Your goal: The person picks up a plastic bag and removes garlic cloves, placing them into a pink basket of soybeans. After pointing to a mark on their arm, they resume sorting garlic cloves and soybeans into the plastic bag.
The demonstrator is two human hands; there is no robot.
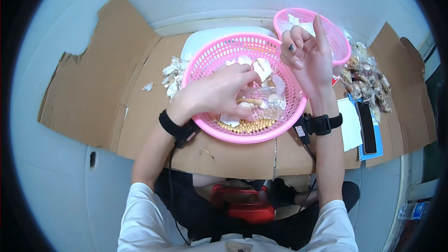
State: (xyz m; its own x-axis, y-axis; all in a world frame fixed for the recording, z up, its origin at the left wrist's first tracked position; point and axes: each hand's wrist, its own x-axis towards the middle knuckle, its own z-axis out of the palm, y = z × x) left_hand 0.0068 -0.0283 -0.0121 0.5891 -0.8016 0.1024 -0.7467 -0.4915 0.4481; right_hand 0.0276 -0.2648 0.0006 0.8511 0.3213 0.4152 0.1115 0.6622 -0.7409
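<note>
My left hand (224, 88) reaches into a large pink plastic basket (219, 46). Its thumb and fingers are bent around the near end of a clear plastic packet (275, 105), which has pale, brownish pieces inside. Yellowish round beans (247, 126) lie beneath the packet, at the basket's near side. White paper slips (262, 69) are beside my fingertips. Raised over the basket's right rim, my right hand (310, 58) has one digit stretched up and the other fingers curled loosely. Nothing shows in it. Black straps circle both wrists.
A smaller pink basket (343, 42) holding plastic and paper stands behind on the right. Filled clear packets (366, 81) are heaped beside it. Near them lie a notebook (347, 126) and a phone (366, 126). Crumpled white scraps (173, 75) sit left on the cardboard (154, 126).
</note>
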